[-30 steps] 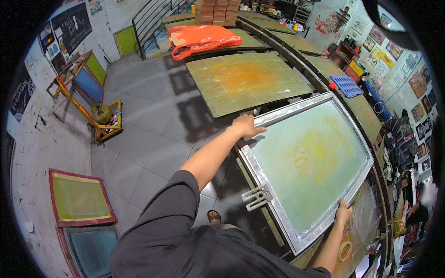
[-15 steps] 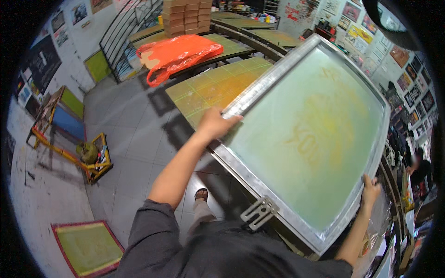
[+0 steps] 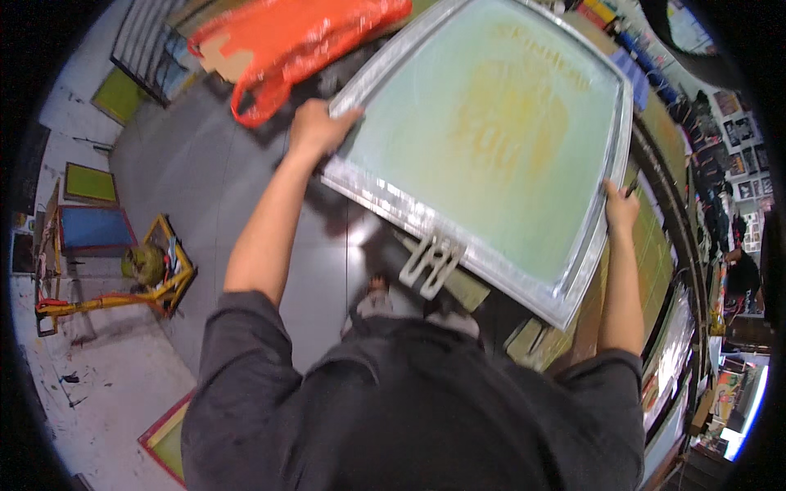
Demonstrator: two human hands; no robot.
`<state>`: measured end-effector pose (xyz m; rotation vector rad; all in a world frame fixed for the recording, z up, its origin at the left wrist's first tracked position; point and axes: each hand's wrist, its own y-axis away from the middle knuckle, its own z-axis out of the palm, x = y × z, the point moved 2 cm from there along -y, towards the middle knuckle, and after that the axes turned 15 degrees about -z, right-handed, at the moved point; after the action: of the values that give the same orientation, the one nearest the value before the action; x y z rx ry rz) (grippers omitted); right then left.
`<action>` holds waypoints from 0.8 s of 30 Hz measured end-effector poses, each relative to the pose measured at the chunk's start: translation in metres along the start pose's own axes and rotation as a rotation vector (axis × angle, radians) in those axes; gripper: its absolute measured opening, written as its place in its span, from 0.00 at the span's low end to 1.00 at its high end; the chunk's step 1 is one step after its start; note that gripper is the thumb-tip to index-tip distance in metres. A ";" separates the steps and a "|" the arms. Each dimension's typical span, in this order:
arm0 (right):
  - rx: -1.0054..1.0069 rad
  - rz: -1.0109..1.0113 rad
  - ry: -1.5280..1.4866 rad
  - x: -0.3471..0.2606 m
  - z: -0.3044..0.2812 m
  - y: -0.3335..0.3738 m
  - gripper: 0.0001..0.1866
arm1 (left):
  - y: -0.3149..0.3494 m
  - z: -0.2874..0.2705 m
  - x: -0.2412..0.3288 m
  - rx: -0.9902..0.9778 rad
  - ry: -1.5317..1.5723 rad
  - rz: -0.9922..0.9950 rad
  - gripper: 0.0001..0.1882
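Note:
A large screen printing frame (image 3: 409,123) is held up in front of me, tilted. Its rim is silvery metal, and its pale green mesh carries a faint yellowish design. Along the left edge, my left hand (image 3: 319,131) grips the rim with the thumb on top. My right hand (image 3: 622,206) is closed around the opposite edge, lower on the right; its fingers are partly hidden under the frame. A slotted metal bracket (image 3: 432,263) sticks out from the near edge, between my arms. What lies straight beneath the frame is mostly hidden.
An orange plastic bag (image 3: 286,45) lies at the upper left. Against the left wall stand a yellow metal stand (image 3: 176,282) and a blue-meshed frame (image 3: 94,227). Printing boards (image 3: 647,245) line a rail on the right. Grey tiled floor (image 3: 237,164) is on my left.
The frame, still in both hands, has turned and shifted left in view. My view has swung too: the bag sits higher and the printing board beside it is now largely covered.

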<state>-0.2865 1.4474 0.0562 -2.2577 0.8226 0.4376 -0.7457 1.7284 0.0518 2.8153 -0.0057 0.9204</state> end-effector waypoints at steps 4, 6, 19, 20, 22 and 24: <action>-0.089 0.052 0.047 -0.013 0.014 0.000 0.22 | -0.018 0.007 -0.007 0.019 -0.089 -0.021 0.33; -0.100 0.045 0.050 0.007 0.020 -0.009 0.22 | -0.023 0.005 -0.001 -0.005 -0.136 -0.017 0.34; -0.226 -0.071 0.185 -0.043 -0.041 -0.002 0.39 | -0.026 0.024 -0.003 0.481 -0.273 0.314 0.32; -0.272 -0.036 0.221 -0.051 -0.049 0.008 0.33 | -0.015 0.023 0.000 0.650 -0.301 0.449 0.29; -0.432 -0.152 -0.009 -0.093 -0.040 0.036 0.27 | 0.026 -0.002 -0.010 0.680 0.152 0.538 0.19; -0.635 -0.132 -0.125 -0.119 -0.041 0.070 0.19 | 0.087 -0.007 -0.005 0.324 0.400 0.303 0.12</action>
<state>-0.4184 1.4309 0.1115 -2.8015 0.5060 0.8619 -0.7592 1.6442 0.0690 2.9042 -0.2570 1.6791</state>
